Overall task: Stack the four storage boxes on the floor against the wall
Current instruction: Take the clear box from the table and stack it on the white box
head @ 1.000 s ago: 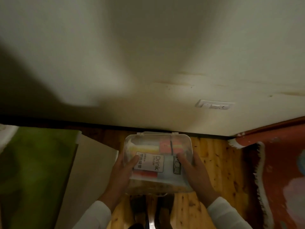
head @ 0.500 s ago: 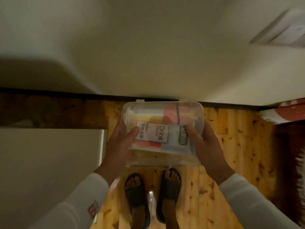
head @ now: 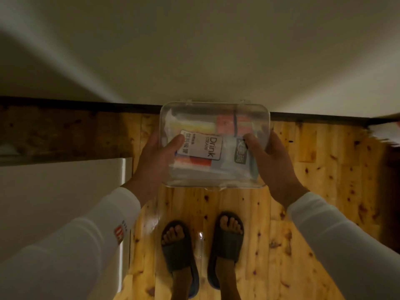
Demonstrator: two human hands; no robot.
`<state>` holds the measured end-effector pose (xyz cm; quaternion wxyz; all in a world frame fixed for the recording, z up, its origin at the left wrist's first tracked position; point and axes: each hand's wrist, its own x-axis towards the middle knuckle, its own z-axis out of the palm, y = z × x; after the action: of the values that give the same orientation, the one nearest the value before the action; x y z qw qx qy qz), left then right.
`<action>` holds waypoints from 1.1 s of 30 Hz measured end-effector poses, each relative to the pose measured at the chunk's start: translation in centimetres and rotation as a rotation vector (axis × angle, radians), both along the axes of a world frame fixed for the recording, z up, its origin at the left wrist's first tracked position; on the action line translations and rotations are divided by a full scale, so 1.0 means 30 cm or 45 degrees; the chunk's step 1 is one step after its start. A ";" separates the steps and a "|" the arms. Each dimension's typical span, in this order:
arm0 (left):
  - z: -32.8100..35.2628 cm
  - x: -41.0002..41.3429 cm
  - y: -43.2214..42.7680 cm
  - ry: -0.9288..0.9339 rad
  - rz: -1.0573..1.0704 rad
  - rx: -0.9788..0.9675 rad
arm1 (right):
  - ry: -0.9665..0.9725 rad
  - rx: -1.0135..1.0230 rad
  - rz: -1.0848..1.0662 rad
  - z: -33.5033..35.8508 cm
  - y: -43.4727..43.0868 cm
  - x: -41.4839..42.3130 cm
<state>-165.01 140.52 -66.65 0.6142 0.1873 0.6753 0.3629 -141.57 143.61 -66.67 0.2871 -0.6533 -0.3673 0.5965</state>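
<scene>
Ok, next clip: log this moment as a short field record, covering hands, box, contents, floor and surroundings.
left hand: grips the box's left side, thumb on the lid
right hand: grips the right side, thumb on the lid
clear storage box: held in the air, lid shut
contents: packets, one labelled Drink Straw
wooden floor: no other storage boxes visible
wall: directly ahead
feet: dark slippers, below the box

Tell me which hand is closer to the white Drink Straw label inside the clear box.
Left. The left hand grips the clear box with its thumb over the Drink Straw label; the right hand holds the opposite side, thumb beyond the label's edge.
</scene>
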 end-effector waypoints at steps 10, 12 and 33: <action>-0.090 0.003 0.038 0.046 -0.020 -0.010 | -0.037 0.002 0.022 -0.085 0.049 0.003; -0.105 0.003 0.035 0.040 -0.033 -0.005 | -0.030 -0.012 0.022 -0.102 0.047 0.001; -0.182 -0.005 0.023 0.079 -0.037 -0.016 | -0.065 -0.047 0.093 -0.186 0.051 -0.018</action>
<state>-165.14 141.21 -72.11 0.5993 0.2042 0.6935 0.3438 -142.11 145.14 -72.24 0.2436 -0.6597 -0.3871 0.5964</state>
